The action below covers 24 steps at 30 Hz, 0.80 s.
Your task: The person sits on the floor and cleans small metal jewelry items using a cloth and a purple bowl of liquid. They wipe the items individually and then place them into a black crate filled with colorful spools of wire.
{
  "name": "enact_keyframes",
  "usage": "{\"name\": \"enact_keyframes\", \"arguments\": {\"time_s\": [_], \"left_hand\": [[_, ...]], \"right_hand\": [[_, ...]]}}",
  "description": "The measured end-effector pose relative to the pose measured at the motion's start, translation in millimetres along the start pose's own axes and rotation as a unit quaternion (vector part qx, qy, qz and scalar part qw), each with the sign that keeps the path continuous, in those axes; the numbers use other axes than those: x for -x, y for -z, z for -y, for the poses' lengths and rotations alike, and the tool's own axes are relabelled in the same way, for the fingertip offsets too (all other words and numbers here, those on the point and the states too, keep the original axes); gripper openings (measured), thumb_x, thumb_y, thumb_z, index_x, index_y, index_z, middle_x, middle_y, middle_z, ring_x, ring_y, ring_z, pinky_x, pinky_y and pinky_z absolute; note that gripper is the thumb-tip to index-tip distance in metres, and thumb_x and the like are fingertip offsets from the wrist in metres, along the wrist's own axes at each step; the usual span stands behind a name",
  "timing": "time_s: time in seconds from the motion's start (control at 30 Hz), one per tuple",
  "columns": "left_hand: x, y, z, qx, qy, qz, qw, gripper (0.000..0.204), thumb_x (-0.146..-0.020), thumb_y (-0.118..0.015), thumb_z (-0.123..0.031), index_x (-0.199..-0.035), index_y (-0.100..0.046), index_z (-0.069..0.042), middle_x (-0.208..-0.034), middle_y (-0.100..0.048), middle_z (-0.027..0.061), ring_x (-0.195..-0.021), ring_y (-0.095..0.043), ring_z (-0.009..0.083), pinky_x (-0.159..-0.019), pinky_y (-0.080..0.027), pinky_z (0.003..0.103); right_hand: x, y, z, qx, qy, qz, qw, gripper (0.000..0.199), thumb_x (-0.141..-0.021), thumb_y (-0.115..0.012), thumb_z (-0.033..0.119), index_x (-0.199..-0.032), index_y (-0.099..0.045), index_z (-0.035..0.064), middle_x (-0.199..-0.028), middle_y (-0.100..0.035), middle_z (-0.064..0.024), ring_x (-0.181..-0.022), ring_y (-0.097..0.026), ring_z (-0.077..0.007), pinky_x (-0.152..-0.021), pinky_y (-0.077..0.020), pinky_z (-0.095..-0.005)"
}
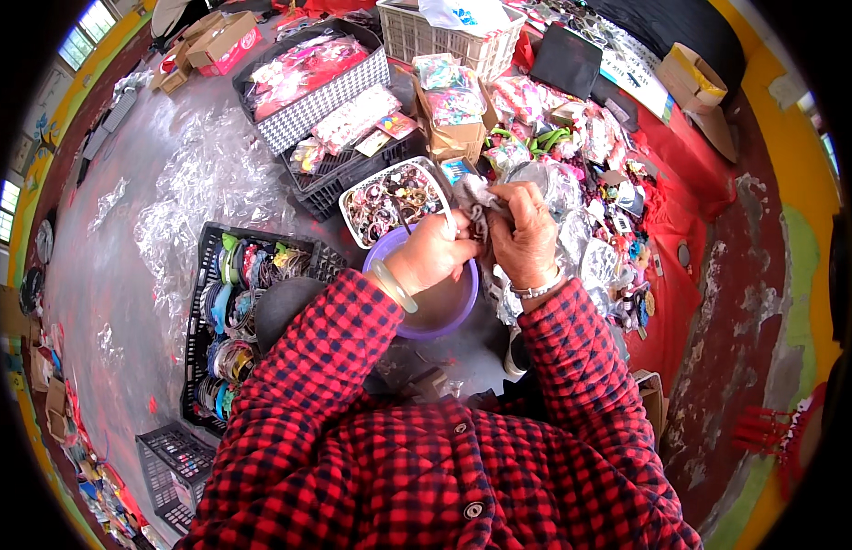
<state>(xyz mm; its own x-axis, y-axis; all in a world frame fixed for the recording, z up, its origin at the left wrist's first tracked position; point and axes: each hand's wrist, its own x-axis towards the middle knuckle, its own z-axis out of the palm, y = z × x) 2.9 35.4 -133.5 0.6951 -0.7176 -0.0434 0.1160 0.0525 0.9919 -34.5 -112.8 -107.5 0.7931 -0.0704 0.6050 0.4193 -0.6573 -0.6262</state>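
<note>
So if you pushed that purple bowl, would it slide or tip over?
The purple bowl looks like thin plastic, so probably light and easy to slide. It is wide and low, so it likely would not tip. The left hand above it might steady it.

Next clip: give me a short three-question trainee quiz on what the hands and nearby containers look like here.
1. True or false: both hands grip the same small grey item.
2. What lies directly below the left hand? A) white crate B) purple bowl C) cardboard box
3. Fill in: the black crate at the person's left holds coloured ____.

Key:
1. True; the right hand meets the left on it.
2. B, the purple bowl.
3. Hairbands, apparently; they are rings standing in rows, too small to be sure.
</note>
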Motion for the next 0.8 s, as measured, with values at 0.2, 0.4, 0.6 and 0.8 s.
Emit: {"name": "enact_keyframes", "arguments": {"time_s": [0.2, 0.4, 0.6, 0.8], "left_hand": [[2, 3, 0, 0.05, -0.028, -0.013, 0.998, 0.025, -0.074, -0.047, 0.009, -0.096, -0.054, -0.003, -0.071, -0.057, 0.0026, -0.051, -0.053, 0.0089, -0.043, -0.041, 0.021], [3, 5, 4, 0.039, -0.002, -0.015, 0.999, 0.017, -0.074, -0.047, 0.008, -0.083, -0.057, -0.002, -0.066, -0.057, 0.0039, -0.049, -0.053, 0.0092, -0.042, -0.041, 0.021], [4, 7, -4, -0.007, 0.014, 0.018, 1.0, 0.014, -0.078, -0.053, 0.004, -0.089, -0.058, -0.003, -0.066, -0.056, 0.0017, -0.051, -0.052, 0.0084, -0.045, -0.04, 0.021], [2, 5, -10, 0.068, -0.05, 0.028, 0.996, 0.022, -0.084, -0.054, -0.012, -0.103, -0.053, -0.002, -0.076, -0.058, 0.0035, -0.064, -0.055, 0.0085, -0.052, -0.038, 0.018]], "right_hand": [[0, 6, 7, -0.018, 0.04, 0.084, 0.996, 0.024, -0.068, -0.06, -0.002, -0.09, -0.057, 0.0058, -0.08, -0.054, -0.0127, -0.072, -0.057, -0.0315, -0.062, -0.0462, -0.0354], [3, -3, 0, -0.01, 0.008, 0.02, 1.0, 0.024, -0.067, -0.061, 0.0, -0.089, -0.056, 0.0053, -0.079, -0.053, -0.0128, -0.07, -0.057, -0.0319, -0.061, -0.0463, -0.0367], [3, 1, 4, -0.001, 0.039, 0.021, 0.999, 0.022, -0.068, -0.06, -0.002, -0.088, -0.056, 0.0042, -0.077, -0.053, -0.0138, -0.07, -0.056, -0.0305, -0.061, -0.0456, -0.0335], [-10, 22, -14, -0.427, -0.194, -0.181, 0.864, 0.016, -0.084, -0.051, 0.001, -0.1, -0.052, 0.0041, -0.089, -0.058, -0.0032, -0.078, -0.054, -0.01, -0.069, -0.0452, -0.0238]]}}
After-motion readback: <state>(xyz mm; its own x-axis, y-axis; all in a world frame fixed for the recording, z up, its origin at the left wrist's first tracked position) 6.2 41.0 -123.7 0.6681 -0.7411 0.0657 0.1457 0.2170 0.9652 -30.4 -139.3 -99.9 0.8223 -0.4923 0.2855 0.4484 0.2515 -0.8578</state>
